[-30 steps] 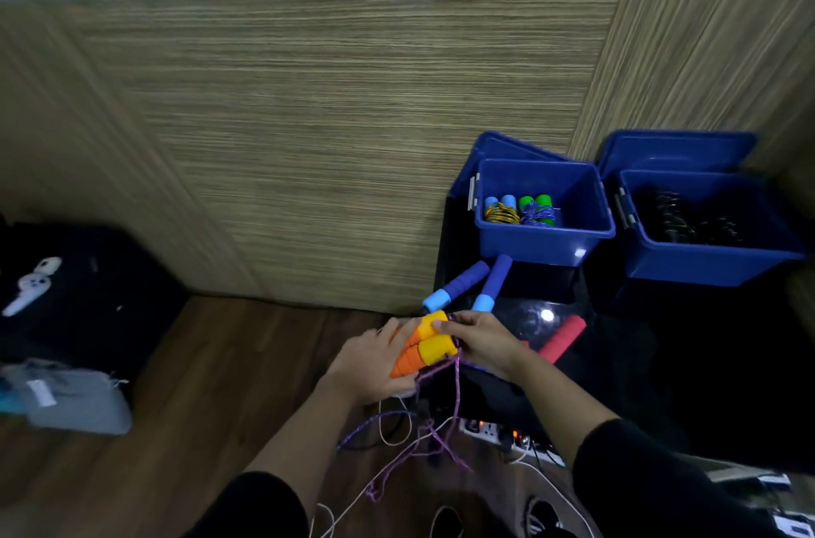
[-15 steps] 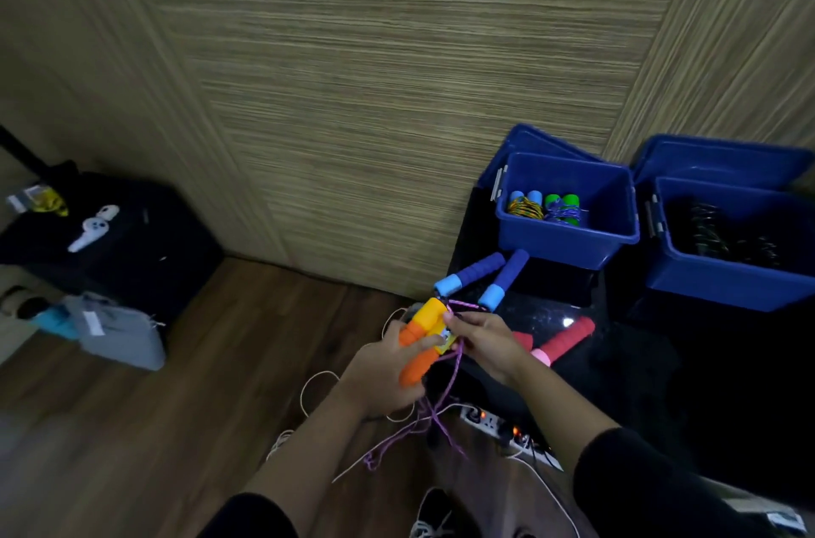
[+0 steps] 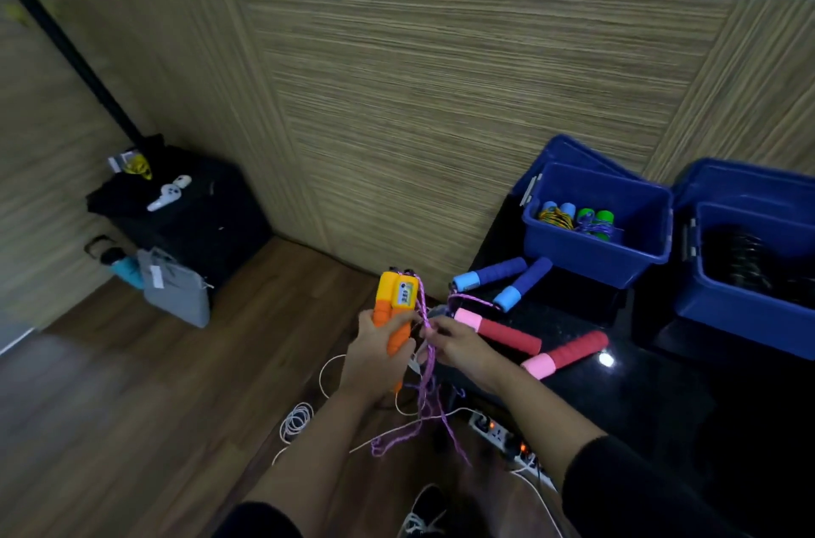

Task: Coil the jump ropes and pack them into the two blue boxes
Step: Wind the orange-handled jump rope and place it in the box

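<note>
My left hand [image 3: 375, 354] grips the two orange jump-rope handles [image 3: 394, 300], held upright side by side. Their purple cord [image 3: 427, 378] hangs down in loose loops, and my right hand [image 3: 456, 343] pinches it just right of the handles. On the black table [image 3: 639, 396] lie two blue handles [image 3: 507, 279] and two red-and-pink handles [image 3: 529, 343]. The left blue box [image 3: 595, 257] holds two coiled ropes [image 3: 575, 220]. The right blue box [image 3: 745, 308] holds dark coiled ropes.
A wood-panelled wall rises behind the table. White cables [image 3: 304, 418] and a power strip [image 3: 502, 434] lie on the wooden floor below my hands. A black case [image 3: 189, 220] and a grey bag [image 3: 174, 288] stand at the left.
My left hand has turned the orange handles upright and lifted them. My right hand has slid down onto the purple cord. My view has swung to the left.
</note>
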`<state>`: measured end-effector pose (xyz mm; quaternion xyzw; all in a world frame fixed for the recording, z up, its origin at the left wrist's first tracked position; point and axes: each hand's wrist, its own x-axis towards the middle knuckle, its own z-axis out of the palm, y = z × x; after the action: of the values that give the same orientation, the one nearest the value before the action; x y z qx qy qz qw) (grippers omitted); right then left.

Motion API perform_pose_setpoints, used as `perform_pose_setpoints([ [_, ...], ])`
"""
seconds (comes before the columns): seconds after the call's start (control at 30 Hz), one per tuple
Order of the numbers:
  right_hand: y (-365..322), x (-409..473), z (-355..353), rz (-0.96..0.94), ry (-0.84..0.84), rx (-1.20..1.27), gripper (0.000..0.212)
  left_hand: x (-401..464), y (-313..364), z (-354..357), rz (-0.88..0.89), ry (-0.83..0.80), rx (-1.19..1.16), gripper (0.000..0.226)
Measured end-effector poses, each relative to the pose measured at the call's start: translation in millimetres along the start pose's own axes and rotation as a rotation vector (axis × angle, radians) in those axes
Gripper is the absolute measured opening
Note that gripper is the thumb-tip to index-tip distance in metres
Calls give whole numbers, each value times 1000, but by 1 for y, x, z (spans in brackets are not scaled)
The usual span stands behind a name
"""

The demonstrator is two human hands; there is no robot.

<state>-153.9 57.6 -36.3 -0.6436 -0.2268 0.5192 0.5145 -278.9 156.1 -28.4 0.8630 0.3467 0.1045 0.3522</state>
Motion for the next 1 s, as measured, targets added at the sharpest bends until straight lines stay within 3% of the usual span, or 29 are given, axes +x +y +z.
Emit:
perform_pose_setpoints([
  [0.13, -2, -5, -4, -74, 7, -47, 19, 0, 16, 9, -47, 80, -124, 32],
  [0.27, -3, -14, -18, -124, 16, -123, 22, 16, 36, 11, -93, 230, -341, 39],
  [0.37, -3, -21, -32, -124, -8, -198, 29, 28, 60, 5, -178, 293, -727, 32],
  [0.43, -3, -25, -41, -115, 7, -237, 34, 36, 81, 7, -220, 213, -1056, 29],
  [0.5, -6, -30, -50, -118, 46, -244, 36, 43, 96, 13, -225, 149, -1160, 30],
  [0.67, -17, -41, -82, -115, 108, -309, 37, 51, 110, 27, -56, 193, -856, 39],
  [0.77, -34, -52, -105, -133, 104, -635, 36, 56, 114, 23, 56, 178, -668, 31],
  [0.9, -57, -83, -140, -183, 151, -837, 35, 79, 100, 0, 196, 156, -237, 36],
  [1.0, -73, -113, -156, -207, 161, -933, 31, 91, 84, -21, 292, 45, 99, 37],
])
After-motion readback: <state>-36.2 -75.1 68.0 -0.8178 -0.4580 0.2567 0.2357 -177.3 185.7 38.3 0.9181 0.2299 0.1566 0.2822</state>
